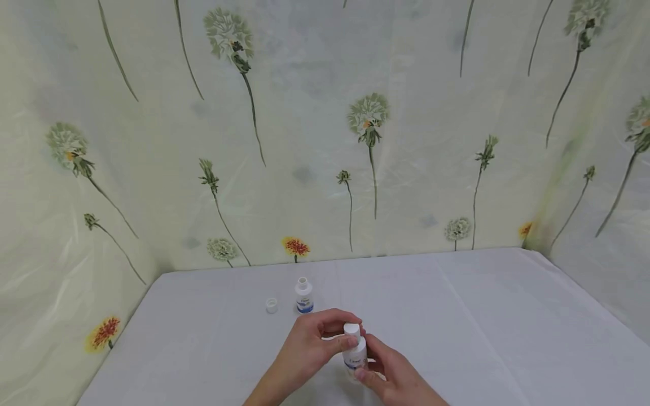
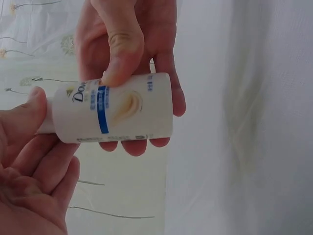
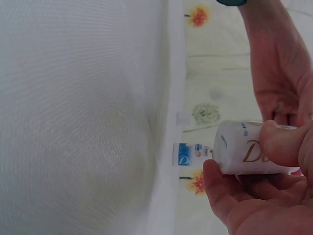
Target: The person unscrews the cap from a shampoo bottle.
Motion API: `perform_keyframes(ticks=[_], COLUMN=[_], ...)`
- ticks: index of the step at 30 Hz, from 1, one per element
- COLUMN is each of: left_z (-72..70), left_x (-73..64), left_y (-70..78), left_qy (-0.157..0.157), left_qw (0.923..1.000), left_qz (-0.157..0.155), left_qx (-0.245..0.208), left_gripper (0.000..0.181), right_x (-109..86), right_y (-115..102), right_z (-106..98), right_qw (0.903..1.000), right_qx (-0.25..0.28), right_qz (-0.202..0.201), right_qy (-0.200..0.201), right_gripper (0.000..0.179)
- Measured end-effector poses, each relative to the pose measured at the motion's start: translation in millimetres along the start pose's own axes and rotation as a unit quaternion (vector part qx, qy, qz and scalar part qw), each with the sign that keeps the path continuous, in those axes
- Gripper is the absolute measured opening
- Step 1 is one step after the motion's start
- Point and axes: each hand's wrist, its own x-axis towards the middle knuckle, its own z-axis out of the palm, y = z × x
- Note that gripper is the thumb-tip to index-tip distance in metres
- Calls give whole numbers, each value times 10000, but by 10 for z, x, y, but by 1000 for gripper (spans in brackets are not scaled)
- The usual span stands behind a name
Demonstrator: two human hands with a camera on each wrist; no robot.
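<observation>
Toward the near edge of the white-covered bench, I have the right hand's fingers clamped round the white cylindrical plastic bottle, the left hand's pinching its white round cap. The step looks like cap work, calling next for a steady turn; whether it is loose I cannot tell, fingers partly covering the join.

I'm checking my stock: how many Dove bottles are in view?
2. The left hand pinches the cap on one Dove bottle while the right hand grips it below; the other, an uncapped Dove bottle, stands farther back on the table, beside a loose white cap.
</observation>
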Motion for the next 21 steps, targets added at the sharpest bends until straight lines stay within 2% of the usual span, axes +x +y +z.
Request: perform_keyframes(ticks=[3,6,8,10,12,14,18,21], left_z=[49,96,110,107,88,55,-20,-63], left_x=[6,30,40,47,47,44,46,48], left_y=[2,8,18,23,16,1,-45,-74], left_qy=[405,854,1029,1065,948,699,-26,-558], left_qw=[9987,9945,9923,9921,9939,9968,9999,9965], left_qz=[-285,-595,-681,-655,-554,-377,143,617], left_qx=[-83,-62,37,126,116,47,-68,-43], left_gripper=[24,26,27,27,28,30,37,38], right_x=[2,13,17,19,21,25,30,28], right_y=[-18,-27,-30,-32,-33,-35,-34,-24], right_z=[17,41,59,68,67,59,46,49], right_qw=[9982,9912,9864,9835,9849,9879,9926,9944], right_qx=[-459,-958,-1147,-1229,-1132,-954,-687,-556], right_qz=[-90,-129,-122,-203,-216,-186,61,154], right_qy=[368,909,1172,1314,1291,1206,995,887], right_gripper=[52,48,46,45,45,45,44,46])
